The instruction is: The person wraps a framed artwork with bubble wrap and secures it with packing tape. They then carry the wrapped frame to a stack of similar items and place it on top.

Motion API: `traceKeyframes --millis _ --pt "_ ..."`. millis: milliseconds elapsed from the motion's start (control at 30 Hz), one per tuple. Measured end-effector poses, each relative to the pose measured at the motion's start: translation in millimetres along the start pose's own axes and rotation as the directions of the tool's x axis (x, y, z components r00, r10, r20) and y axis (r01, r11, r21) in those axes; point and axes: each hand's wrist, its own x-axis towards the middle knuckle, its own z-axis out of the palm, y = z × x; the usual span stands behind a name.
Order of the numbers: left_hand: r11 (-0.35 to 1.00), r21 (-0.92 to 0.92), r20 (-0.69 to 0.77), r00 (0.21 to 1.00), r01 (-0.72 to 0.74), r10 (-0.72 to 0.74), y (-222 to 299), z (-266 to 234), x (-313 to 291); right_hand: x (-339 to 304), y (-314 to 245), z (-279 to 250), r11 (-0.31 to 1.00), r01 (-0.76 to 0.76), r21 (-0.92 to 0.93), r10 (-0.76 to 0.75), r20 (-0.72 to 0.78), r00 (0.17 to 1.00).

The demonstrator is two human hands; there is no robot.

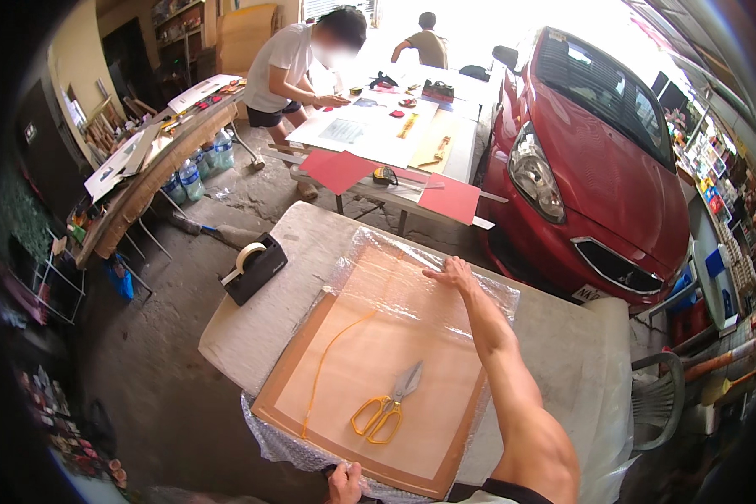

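A flat rectangular panel [328,378], pale brown with darker brown edge strips, lies on the table in front of me. Clear bubble wrap [370,260] covers its far part, and more spills out under its near left side. My right hand [452,273] reaches over to the far right, resting on the wrap with fingers stretched out. At the near edge, my left hand [344,484] is closed on the bubble wrap; its lower part is cut off by the picture's edge. Yellow-handled scissors [386,409] lie on the panel beside a thin yellow cord [321,361].
A black tape dispenser [255,267] stands at the table's left corner [227,323]. Beyond is a worktable with red boards [449,199] and a tape measure [385,175], where a person [286,71] leans over. A red car [580,160] is parked close on the right, near a plastic chair [659,395].
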Motion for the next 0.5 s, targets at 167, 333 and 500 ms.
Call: traceKeyframes --millis 167,333,500 --pt "0.968 0.200 0.322 0.943 -0.152 0.082 31.2 -35.4 17.4 -39.1 -26.3 45.9 0.986 0.104 0.133 -0.051 -0.350 0.935" --pt "0.646 0.579 0.746 0.642 -0.497 -0.174 96.1 -59.5 59.6 -183.7 -152.7 103.8 0.909 0.273 0.316 -0.219 -0.195 0.956" --pt "0.715 0.383 0.662 0.714 -0.585 0.230 122.5 -97.0 119.5 -280.4 -227.3 113.1 0.969 0.126 0.213 -0.099 -0.133 0.986"
